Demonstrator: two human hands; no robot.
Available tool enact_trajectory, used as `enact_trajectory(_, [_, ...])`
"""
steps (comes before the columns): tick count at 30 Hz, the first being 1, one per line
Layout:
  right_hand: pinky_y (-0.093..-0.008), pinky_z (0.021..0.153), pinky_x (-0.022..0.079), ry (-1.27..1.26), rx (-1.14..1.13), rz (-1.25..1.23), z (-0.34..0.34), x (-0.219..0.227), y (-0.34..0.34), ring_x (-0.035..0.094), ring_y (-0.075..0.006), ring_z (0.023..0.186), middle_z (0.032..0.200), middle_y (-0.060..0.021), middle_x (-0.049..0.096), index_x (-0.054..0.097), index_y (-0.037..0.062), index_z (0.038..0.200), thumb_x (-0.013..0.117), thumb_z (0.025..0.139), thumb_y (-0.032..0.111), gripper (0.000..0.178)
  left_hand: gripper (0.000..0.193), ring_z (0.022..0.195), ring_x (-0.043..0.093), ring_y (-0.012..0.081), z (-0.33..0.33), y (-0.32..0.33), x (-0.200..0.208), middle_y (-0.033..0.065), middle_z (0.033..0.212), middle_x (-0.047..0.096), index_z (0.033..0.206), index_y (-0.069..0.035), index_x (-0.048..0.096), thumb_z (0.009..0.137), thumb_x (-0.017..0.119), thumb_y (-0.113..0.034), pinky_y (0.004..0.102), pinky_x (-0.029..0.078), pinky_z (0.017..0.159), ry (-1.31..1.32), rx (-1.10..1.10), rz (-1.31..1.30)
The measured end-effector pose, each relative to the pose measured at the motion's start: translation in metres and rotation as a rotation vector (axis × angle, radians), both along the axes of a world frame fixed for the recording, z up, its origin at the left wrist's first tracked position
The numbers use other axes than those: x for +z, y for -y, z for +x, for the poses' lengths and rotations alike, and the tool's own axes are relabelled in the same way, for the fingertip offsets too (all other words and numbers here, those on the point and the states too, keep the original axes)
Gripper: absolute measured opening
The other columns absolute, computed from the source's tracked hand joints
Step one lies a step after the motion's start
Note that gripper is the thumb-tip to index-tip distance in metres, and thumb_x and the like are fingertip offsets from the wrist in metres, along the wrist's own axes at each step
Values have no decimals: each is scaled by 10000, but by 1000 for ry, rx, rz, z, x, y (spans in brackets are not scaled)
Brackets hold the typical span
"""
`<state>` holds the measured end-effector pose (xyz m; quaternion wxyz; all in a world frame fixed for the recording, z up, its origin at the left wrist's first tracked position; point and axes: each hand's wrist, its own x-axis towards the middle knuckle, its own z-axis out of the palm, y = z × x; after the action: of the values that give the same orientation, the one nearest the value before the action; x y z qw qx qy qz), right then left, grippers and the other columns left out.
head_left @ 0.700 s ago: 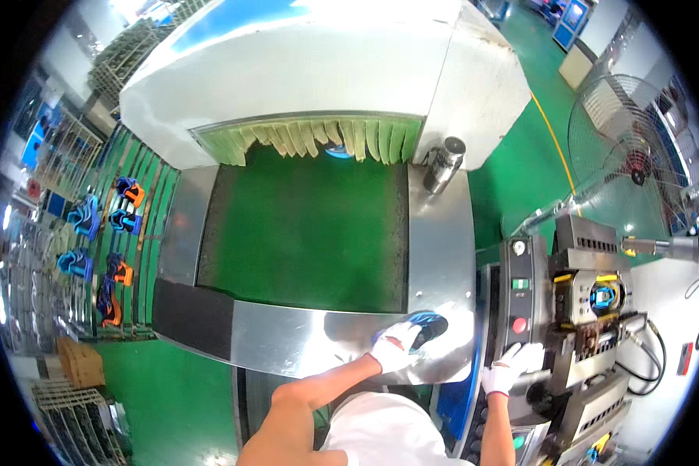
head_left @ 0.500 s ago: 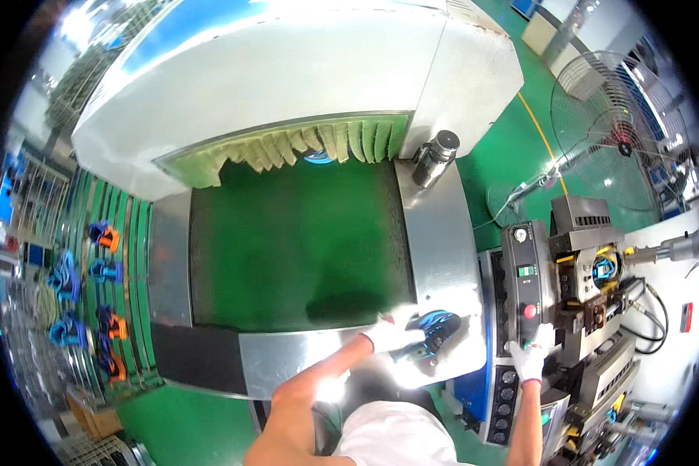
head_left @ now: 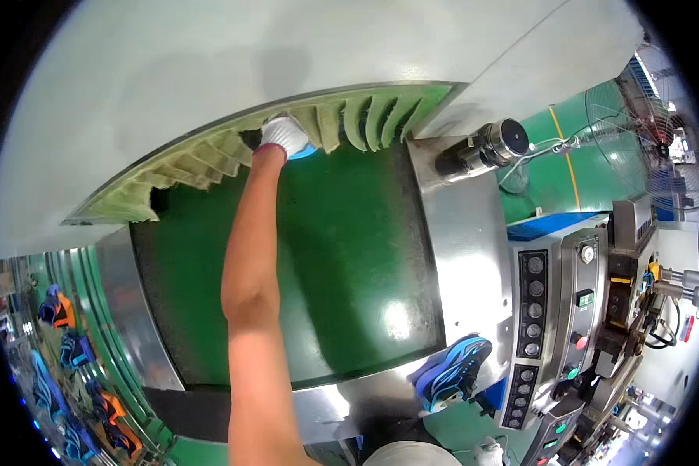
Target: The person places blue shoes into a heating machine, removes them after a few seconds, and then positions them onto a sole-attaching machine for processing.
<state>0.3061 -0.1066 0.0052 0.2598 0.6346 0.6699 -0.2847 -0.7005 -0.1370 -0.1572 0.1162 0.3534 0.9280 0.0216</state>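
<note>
Piece point(head_left: 303, 152) — blue, visible length slanting up rightward; left hand point(head_left: 285, 136) over it; can't tell grip

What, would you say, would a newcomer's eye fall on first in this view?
Most likely the gloved left hand, stretched over the green belt to the fringed curtain, right by a blue item. Next would probably come the blue-and-black shoe at the metal ledge's near right corner, and the silvery flask farther up the right side.
</note>
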Motion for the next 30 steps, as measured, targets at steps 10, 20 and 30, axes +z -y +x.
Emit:
enact_trajectory(10, [-390, 1043, 509, -168, -168, -54, -10, -30, 27, 601, -304, 1291, 1457, -232, 573, 536, -43, 1437, 793, 840, 184, 688, 472, 1087, 676, 359, 188, 25, 5, 136, 1127, 725, 1110, -133, 724, 759, 834, -429, 497, 537, 931, 7, 91, 651])
enact_trajectory(20, [-418, 1085, 481, -549, 93, -154, -202, 118, -14, 600, -394, 1285, 1376, -276, 603, 544, -5, 1430, 753, 883, 273, 648, 664, 1043, 687, 374, 405, 138, 103, 191, 1129, 710, 1156, -32, 658, 624, 943, -310, 479, 555, 903, 314, -46, 393])
enact_trajectory(30, [-460, 829, 554, -979, 444, 140, -152, 147, -51, 682, -472, 919, 1001, -297, 692, 383, -50, 1487, 784, 795, 381, 909, 271, 866, 709, 376, 643, -61, 345, 151, 922, 747, 946, -159, 783, 760, 817, -353, 458, 569, 777, 569, -1400, -2])
